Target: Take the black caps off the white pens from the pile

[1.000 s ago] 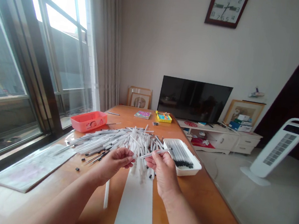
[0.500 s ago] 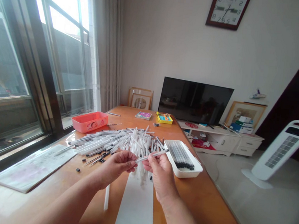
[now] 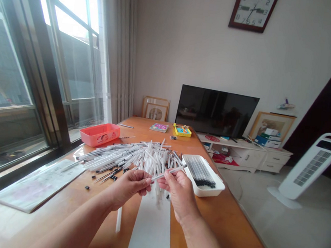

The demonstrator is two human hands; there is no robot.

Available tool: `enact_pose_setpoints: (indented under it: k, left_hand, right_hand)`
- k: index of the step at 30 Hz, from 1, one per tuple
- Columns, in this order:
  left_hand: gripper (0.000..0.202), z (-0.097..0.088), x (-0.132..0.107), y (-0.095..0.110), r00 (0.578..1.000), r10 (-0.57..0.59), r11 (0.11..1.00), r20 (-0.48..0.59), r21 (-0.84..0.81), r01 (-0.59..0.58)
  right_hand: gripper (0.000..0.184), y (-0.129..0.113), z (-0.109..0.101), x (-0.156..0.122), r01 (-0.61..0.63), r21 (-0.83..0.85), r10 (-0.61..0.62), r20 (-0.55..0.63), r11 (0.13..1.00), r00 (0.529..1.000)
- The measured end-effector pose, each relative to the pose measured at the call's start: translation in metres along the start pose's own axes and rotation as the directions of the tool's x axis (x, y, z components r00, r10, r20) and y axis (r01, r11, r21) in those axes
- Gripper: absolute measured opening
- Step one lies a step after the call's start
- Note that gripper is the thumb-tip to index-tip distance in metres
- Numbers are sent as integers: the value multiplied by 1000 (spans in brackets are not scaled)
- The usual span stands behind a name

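Over the table's middle, a slim translucent pen (image 3: 161,176) with a dark tip at its upper right end slants between my hands. The fingers of my right hand (image 3: 178,185) are closed around its barrel. My left hand (image 3: 134,184) pinches at its lower left end; what exactly sits between those fingertips is hidden. Behind them spreads a large heap of white, translucent pen barrels (image 3: 153,156), with thin dark refills (image 3: 110,175) and small black caps (image 3: 87,187) at its left. Beside my right hand, a white tray (image 3: 209,194) holds a row of pens (image 3: 198,170) with black ends.
A white sheet (image 3: 151,235) lies beneath my hands, with a loose barrel (image 3: 118,219) to its left. A red basket (image 3: 99,135) and a booklet (image 3: 40,185) are at the left. Farther back are a yellow box (image 3: 182,132) and a colourful book (image 3: 159,127).
Both hands keep their hold on the pen and have shifted only slightly. The left fingertips sit a little farther right along its end. The heap and tray look the same.
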State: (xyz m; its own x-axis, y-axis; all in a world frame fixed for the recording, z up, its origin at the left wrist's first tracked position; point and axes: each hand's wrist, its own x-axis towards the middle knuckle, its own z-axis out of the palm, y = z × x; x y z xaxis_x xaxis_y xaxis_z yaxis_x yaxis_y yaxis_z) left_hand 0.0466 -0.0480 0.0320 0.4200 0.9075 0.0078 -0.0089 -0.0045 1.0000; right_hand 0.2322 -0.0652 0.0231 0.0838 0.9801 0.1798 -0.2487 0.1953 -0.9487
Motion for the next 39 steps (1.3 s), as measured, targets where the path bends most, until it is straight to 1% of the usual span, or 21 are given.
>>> enact_pose_setpoints:
  k: [10, 17, 20, 24, 27, 29, 33, 34, 37, 39]
  left_hand:
    - [30, 0, 2, -6, 999, 34, 999, 5, 6, -34]
    - [30, 5, -1, -1, 999, 43, 998, -21, 37, -43]
    - [30, 3, 0, -1, 999, 39, 999, -19, 33, -38]
    - [30, -2, 3, -3, 1000, 11, 1000, -14, 24, -10]
    - [30, -6, 3, -2, 1000, 11, 1000, -22, 20, -11]
    - [29, -9, 3, 0, 999, 8, 1000, -32, 28, -7]
    - [28, -13, 2, 4, 999, 8, 998, -43, 66, -5]
    - [28, -13, 1, 5, 999, 8, 997, -42, 74, -5]
    - [30, -12, 1, 6, 999, -1, 997, -43, 75, 4]
    - [36, -13, 1, 6, 996, -1, 998, -86, 62, 7]
  right_hand:
    - [32, 3, -1, 2, -47, 61, 45, 27, 997, 999]
    - [34, 2, 0, 2, -68, 63, 67, 21, 996, 998]
    - [34, 3, 2, 2, -69, 78, 67, 27, 995, 997]
    - [37, 6, 3, 2, -99, 95, 97, 30, 991, 995]
    - [39, 6, 2, 4, -116, 72, 113, 43, 991, 993]
    - [40, 4, -2, 6, -93, 45, 93, 20, 995, 995]
    - [36, -4, -12, 11, 6, 63, 2, -130, 998, 991]
    - [35, -5, -15, 13, 20, 79, -8, -151, 997, 989]
    - [30, -12, -23, 17, 14, 117, 4, -151, 993, 989]
    - [28, -18, -30, 20, 7, 136, 16, -165, 991, 986]
